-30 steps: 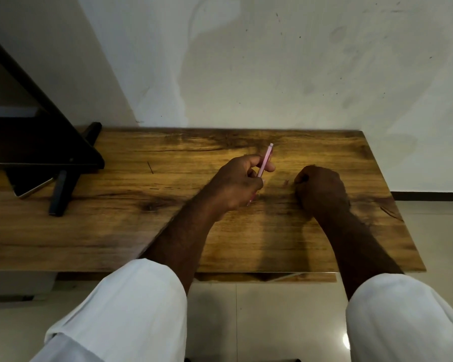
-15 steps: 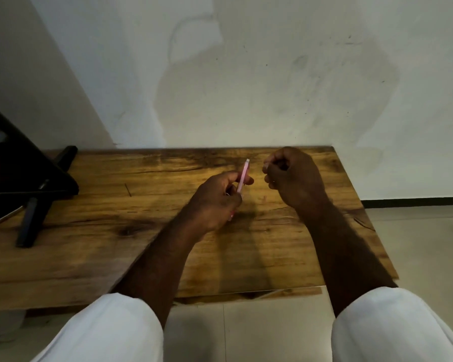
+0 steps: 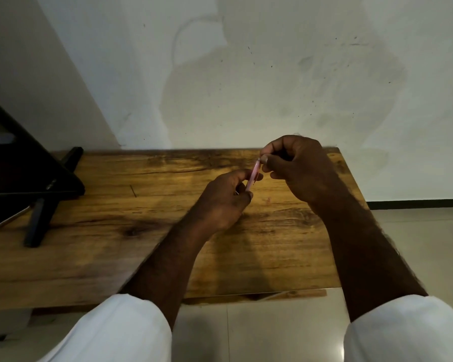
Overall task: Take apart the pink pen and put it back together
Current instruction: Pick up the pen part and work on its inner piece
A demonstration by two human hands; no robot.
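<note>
Nearest, two white sleeves (image 3: pixel 120 327) frame bare forearms reaching over the brown wooden worktop (image 3: pixel 94 257). The left hand (image 3: pixel 220 202) holds the slim pink pen (image 3: pixel 253 177) in a closed grip, tilted up above the worktop. Beyond, the right hand (image 3: pixel 296 165) pinches the pen's upper tip, seemingly; blur hides detail. A black stand (image 3: pixel 34 178) sits far left.

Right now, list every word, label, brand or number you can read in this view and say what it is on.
None can be read.
pink pen: no print is legible on the barrel; too small and blurred.
black stand and the device beneath it: no readable marking.
wooden table and wall: only grain, stains and specks.
</note>
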